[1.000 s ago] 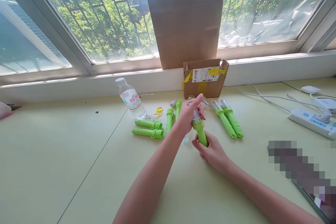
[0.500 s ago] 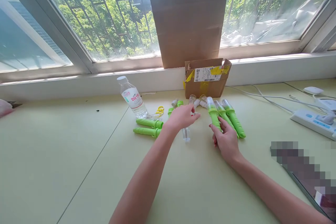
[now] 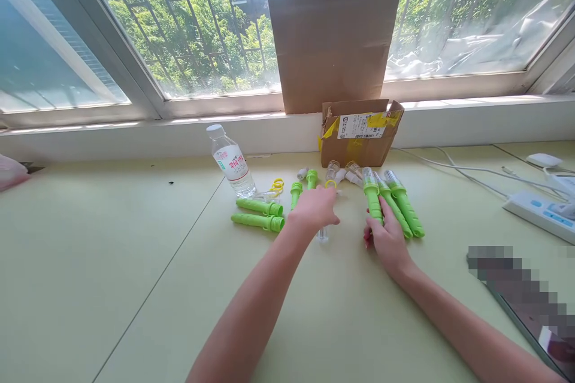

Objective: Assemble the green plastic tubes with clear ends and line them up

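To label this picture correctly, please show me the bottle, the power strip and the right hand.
Bottle (image 3: 233,163), head view, on its label.
Power strip (image 3: 534,214), head view, on its white casing.
Right hand (image 3: 390,243), head view, on its back.

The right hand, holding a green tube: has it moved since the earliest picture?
Yes: judged against the cardboard box, the right hand has moved rightward, carrying its green tube along.

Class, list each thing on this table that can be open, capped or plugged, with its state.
Water bottle: capped.
Cardboard box: top open.
Two right green handles: clear covers on.
Held green handle: cover on, in the right grip.
Two left green handles: threaded ends bare.
Two middle green handles: no covers seen.
Power strip: plug in.
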The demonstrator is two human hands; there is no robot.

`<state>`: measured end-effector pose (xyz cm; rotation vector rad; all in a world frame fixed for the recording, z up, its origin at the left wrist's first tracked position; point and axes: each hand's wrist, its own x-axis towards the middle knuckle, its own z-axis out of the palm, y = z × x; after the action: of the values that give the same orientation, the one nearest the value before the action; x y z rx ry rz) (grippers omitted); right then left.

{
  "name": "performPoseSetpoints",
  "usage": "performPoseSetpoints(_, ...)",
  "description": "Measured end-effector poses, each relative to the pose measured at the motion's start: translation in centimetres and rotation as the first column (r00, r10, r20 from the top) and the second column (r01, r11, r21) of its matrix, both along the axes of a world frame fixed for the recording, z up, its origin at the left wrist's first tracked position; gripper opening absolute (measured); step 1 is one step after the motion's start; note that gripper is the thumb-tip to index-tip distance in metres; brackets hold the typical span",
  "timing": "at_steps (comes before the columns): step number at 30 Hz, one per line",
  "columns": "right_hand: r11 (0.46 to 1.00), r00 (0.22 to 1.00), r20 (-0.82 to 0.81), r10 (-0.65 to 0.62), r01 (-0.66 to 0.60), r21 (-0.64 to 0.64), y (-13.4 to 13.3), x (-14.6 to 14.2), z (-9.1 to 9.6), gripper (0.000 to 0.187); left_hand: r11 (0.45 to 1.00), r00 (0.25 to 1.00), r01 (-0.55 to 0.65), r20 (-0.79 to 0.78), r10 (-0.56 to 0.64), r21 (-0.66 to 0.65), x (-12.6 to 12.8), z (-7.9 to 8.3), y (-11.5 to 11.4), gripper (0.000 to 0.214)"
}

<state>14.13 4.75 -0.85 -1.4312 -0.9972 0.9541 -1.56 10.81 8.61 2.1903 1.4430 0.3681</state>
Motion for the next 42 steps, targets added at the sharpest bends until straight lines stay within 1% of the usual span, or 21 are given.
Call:
performPoseSetpoints(2, 1.000, 1.000, 0.000, -0.006, 0.006, -0.013, 0.1, 0.0, -0.2, 0.067, 1.000, 0.998, -0.023, -0.058, 0.023, 0.005, 0.2, 0.3, -0.3, 0.041)
performPoseSetpoints(4, 1.000, 1.000, 0.005, -0.018, 0.018, -0.017, 0.2, 0.0, -0.2, 0.066, 0.999, 0.996, -0.045, -0.080, 0.045, 0.008, 0.2, 0.4, -0.4, 0.043)
performPoseSetpoints(9, 0.999, 0.999, 0.014, -0.032, 0.032, -0.038, 0.2, 0.1, -0.1, 0.068, 0.992, 0.992, -0.122, -0.014, 0.122, 0.021, -0.1, -0.2, -0.1, 0.043)
performPoseSetpoints(11, 0.998, 0.999, -0.002, -0.036, 0.035, -0.054, 0.2, 0.1, 0.0, 0.070, 0.990, 0.990, -0.138, -0.035, 0.139, 0.034, -0.1, -0.2, 0.0, 0.038)
performPoseSetpoints(13, 0.997, 0.999, -0.014, -0.045, 0.044, -0.061, 0.2, 0.2, 0.1, 0.072, 0.993, 0.978, -0.114, -0.171, 0.118, 0.031, -0.1, 0.2, 0.0, 0.028)
performPoseSetpoints(15, 0.997, 0.999, -0.011, -0.053, 0.052, -0.065, 0.2, 0.2, 0.2, 0.073, 0.998, 0.924, -0.064, -0.377, 0.063, 0.009, 0.0, 0.7, -0.2, 0.019)
performPoseSetpoints(16, 0.996, 0.998, -0.006, -0.055, 0.055, -0.067, 0.2, 0.2, 0.2, 0.073, 0.999, 0.889, -0.037, -0.457, 0.033, 0.000, 0.0, 0.9, -0.2, 0.018)
performPoseSetpoints(17, 0.996, 0.998, 0.001, -0.056, 0.056, -0.068, 0.2, 0.2, 0.3, 0.074, 1.000, 0.858, -0.013, -0.514, 0.009, -0.005, 0.0, 1.1, -0.3, 0.020)
performPoseSetpoints(19, 0.996, 0.999, 0.011, -0.045, 0.046, -0.071, 0.1, 0.2, 0.3, 0.075, 1.000, 0.827, 0.024, -0.562, -0.021, -0.001, 0.1, 1.2, -0.4, 0.024)
performPoseSetpoints(23, 0.996, 0.999, 0.046, -0.027, 0.031, -0.081, 0.0, 0.2, 0.3, 0.077, 0.999, 0.811, 0.052, -0.584, -0.043, -0.001, 0.1, 1.1, -0.4, 0.026)
performPoseSetpoints(25, 0.996, 0.995, 0.090, -0.040, 0.047, -0.073, -0.1, 0.0, 0.2, 0.076, 0.999, 0.809, 0.053, -0.586, -0.047, -0.007, 0.1, 1.1, -0.4, 0.027)
performPoseSetpoints(29, 0.998, 0.978, 0.199, -0.061, 0.061, 0.006, -0.4, -0.3, 0.3, 0.071, 0.998, 0.808, 0.060, -0.587, -0.054, -0.010, 0.2, 1.2, -0.5, 0.028)
performPoseSetpoints(32, 0.996, 0.947, 0.315, -0.068, 0.048, 0.068, -0.7, -0.5, 0.4, 0.066, 0.998, 0.808, 0.067, -0.585, -0.066, -0.020, 0.1, 1.2, -0.5, 0.030)
performPoseSetpoints(35, 0.990, 0.893, 0.435, -0.115, 0.070, 0.120, -1.0, -0.5, 0.4, 0.059, 0.997, 0.807, 0.075, -0.586, -0.073, -0.021, 0.1, 1.2, -0.4, 0.032)
performPoseSetpoints(37, 0.985, 0.865, 0.479, -0.150, 0.089, 0.148, -1.0, -0.5, 0.4, 0.056, 0.997, 0.808, 0.080, -0.584, -0.075, -0.017, 0.1, 1.3, -0.4, 0.029)
performPoseSetpoints(40, 0.974, 0.840, 0.500, -0.208, 0.131, 0.186, -1.0, -0.5, 0.3, 0.054, 0.996, 0.821, 0.089, -0.567, -0.070, 0.007, 0.0, 1.4, -0.4, 0.021)
performPoseSetpoints(42, 0.967, 0.838, 0.489, -0.243, 0.167, 0.193, -1.1, -0.5, 0.3, 0.054, 0.995, 0.829, 0.094, -0.555, -0.062, 0.030, 0.0, 1.5, -0.4, 0.019)
